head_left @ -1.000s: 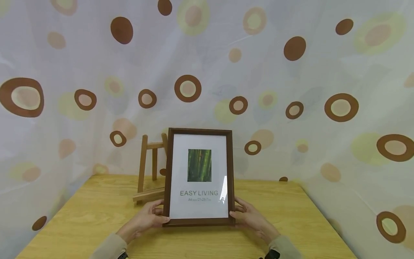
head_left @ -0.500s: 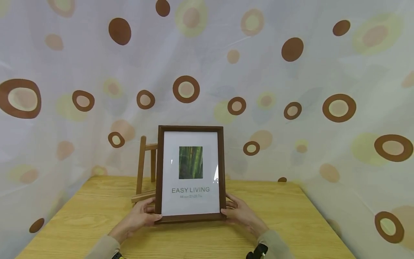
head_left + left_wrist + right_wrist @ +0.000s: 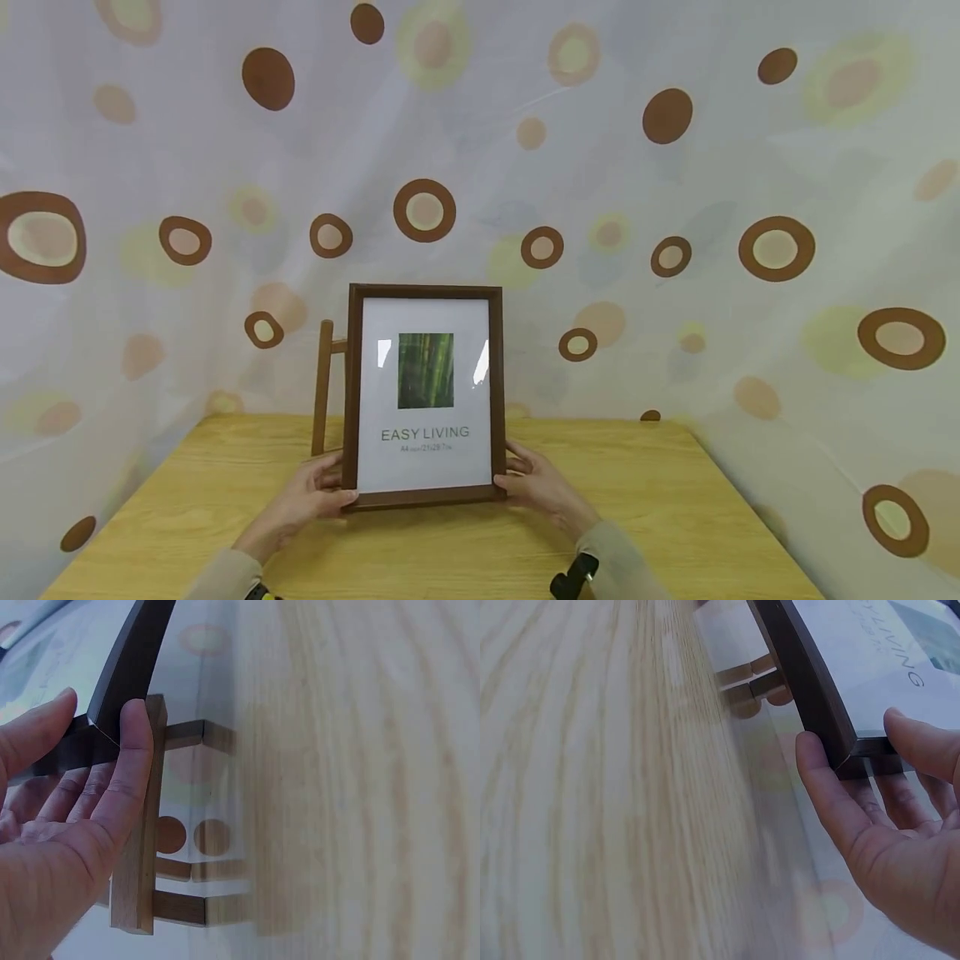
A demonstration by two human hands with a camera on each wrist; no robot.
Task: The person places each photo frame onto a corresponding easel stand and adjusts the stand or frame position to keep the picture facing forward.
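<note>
From the head view, I read the picture frame (image 3: 424,417) as upright, tilted slightly back, near the middle of the surface (image 3: 637,492) and in front of the wooden easel (image 3: 322,387), most of which it hid. The left hand (image 3: 309,493) and right hand (image 3: 538,489) each pinched one lower corner; I judged this paired grip served to keep the frame level and its glass unobstructed.

In the left wrist view, the thumb lay over the front of the corner with the fingers behind and below, presumably to clamp the border and carry its weight. The index finger overlapped an easel bar; I could not tell whether they touched.

In the right wrist view, the grip was mirrored: thumb on the front edge, fingers around the corner's outer side and back, likely to check sideways slip.
</note>
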